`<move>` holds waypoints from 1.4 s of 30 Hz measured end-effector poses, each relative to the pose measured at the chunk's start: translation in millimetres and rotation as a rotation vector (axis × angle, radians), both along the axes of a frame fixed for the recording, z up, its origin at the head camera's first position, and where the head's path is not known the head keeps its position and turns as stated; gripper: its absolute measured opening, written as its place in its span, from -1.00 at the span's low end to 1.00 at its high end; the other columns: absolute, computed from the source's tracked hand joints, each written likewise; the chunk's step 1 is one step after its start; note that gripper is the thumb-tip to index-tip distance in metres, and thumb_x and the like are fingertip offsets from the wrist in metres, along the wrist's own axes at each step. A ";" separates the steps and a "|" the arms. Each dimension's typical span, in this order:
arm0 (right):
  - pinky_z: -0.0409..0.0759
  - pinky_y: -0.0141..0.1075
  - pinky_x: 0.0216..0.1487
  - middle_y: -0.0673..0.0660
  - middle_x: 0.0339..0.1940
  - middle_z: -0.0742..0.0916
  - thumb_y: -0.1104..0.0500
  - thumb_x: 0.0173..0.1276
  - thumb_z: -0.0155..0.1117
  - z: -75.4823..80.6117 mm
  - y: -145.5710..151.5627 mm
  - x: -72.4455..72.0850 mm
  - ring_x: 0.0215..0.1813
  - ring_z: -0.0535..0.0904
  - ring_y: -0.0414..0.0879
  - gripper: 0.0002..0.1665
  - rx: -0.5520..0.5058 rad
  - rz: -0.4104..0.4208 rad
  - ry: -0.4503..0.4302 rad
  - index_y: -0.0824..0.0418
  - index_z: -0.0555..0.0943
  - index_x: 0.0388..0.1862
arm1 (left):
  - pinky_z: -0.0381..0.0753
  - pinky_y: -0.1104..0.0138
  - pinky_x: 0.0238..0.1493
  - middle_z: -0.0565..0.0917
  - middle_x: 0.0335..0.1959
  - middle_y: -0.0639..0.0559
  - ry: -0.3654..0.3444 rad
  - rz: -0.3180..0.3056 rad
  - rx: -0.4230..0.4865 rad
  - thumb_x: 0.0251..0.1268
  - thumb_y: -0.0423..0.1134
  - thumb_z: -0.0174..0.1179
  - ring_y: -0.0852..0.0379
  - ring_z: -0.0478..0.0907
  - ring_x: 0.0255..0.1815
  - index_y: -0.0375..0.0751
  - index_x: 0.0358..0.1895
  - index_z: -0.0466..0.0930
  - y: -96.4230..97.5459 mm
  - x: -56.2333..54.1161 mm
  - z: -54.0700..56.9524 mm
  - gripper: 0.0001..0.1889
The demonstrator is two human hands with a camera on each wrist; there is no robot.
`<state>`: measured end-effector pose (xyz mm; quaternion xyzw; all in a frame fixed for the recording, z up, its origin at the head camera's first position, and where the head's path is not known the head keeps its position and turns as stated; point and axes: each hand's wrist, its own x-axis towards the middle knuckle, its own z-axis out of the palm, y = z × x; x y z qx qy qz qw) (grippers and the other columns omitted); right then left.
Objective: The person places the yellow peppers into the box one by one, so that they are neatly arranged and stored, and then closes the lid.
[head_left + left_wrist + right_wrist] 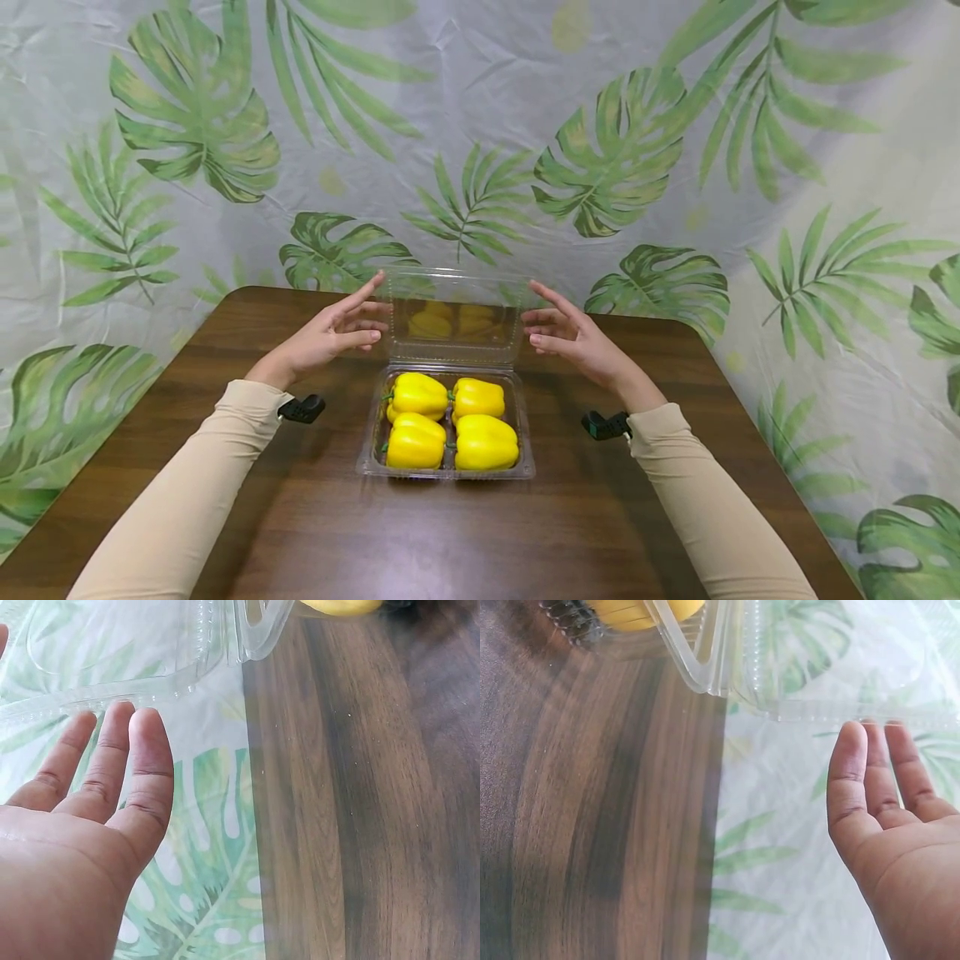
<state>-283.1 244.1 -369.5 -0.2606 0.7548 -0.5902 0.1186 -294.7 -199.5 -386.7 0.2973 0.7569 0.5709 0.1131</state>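
Note:
A clear plastic clamshell container [447, 475] stands on the table with several yellow bell peppers [486, 442] in its base. Its hinged lid [457, 343] is raised at the far side, nearly upright. To the left of the lid is my left hand [322, 340], fingers extended, fingertips at the lid's side edge. My right hand [576, 340] mirrors it on the right, also with extended fingers. Both wrist views show the fingertips at or just beside the lid's rim [112, 691]; whether they touch cannot be told. Neither hand grips anything.
The container is on a dark brown wooden table [450, 542]. Behind the table hangs a pale cloth [480, 100] printed with green leaves. Each forearm wears a beige sleeve [176, 492], and a black device [302, 409] sits at each wrist.

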 end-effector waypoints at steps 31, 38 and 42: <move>0.63 -0.35 0.35 0.40 0.62 0.43 0.32 0.59 0.28 -3.9 2.4 32.6 0.63 0.35 0.29 -0.01 0.021 0.031 0.166 0.01 0.05 0.83 | 0.69 0.35 0.22 0.29 0.68 -0.35 0.176 -0.009 -0.026 0.68 -0.37 0.09 -0.47 0.41 0.52 0.07 0.80 -0.12 -3.2 35.2 2.5 -0.17; 0.62 -0.36 0.35 0.49 0.60 0.42 0.36 0.59 0.25 -6.6 4.1 40.3 0.62 0.39 0.23 -0.03 0.033 0.042 0.210 0.01 0.08 0.82 | 0.61 0.47 0.29 0.20 0.73 -0.33 0.157 -0.009 -0.013 0.69 -0.37 0.08 -0.49 0.34 0.56 0.03 0.80 -0.08 -5.6 45.9 1.5 -0.21; 0.64 -0.34 0.34 0.57 0.59 0.39 0.40 0.58 0.24 -8.7 5.1 44.1 0.61 0.42 0.17 -0.05 0.021 0.057 0.225 0.07 0.10 0.81 | 0.60 0.47 0.30 0.19 0.73 -0.32 0.150 -0.002 -0.021 0.70 -0.34 0.07 -0.46 0.33 0.58 0.06 0.79 -0.05 -6.8 52.8 1.4 -0.23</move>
